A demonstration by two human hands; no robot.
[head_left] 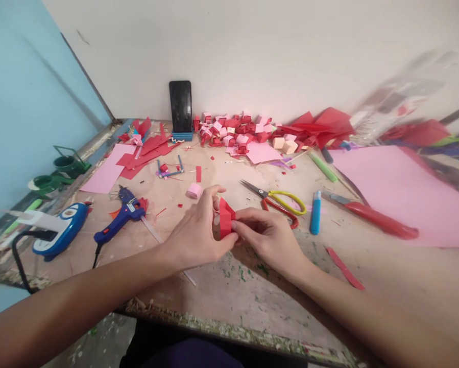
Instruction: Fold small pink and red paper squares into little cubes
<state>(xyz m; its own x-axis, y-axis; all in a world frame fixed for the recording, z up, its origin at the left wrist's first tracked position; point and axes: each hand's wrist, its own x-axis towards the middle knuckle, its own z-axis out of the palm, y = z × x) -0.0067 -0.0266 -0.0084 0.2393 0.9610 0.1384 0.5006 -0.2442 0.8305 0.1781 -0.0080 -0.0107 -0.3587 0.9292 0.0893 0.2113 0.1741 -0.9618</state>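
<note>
Between my two hands, above the near middle of the table, is a small folded piece of red paper point(225, 219). My left hand point(198, 230) grips it from the left, thumb below and fingers behind. From the right, my right hand point(269, 237) pinches its edge between thumb and fingertips. Part of the paper is covered by the fingers. A small pink paper box point(193, 191) lies just beyond my left hand. Beyond my right hand rest scissors point(286, 201) with one yellow and one red handle.
On the left lie a blue glue gun point(118, 220) and a power strip point(66, 227) with a cord. A phone point(180, 107) stands at the back beside a heap of small paper boxes point(229, 130). To the right are a blue tube point(315, 214), a red-handled knife point(382, 217) and pink paper point(409, 189).
</note>
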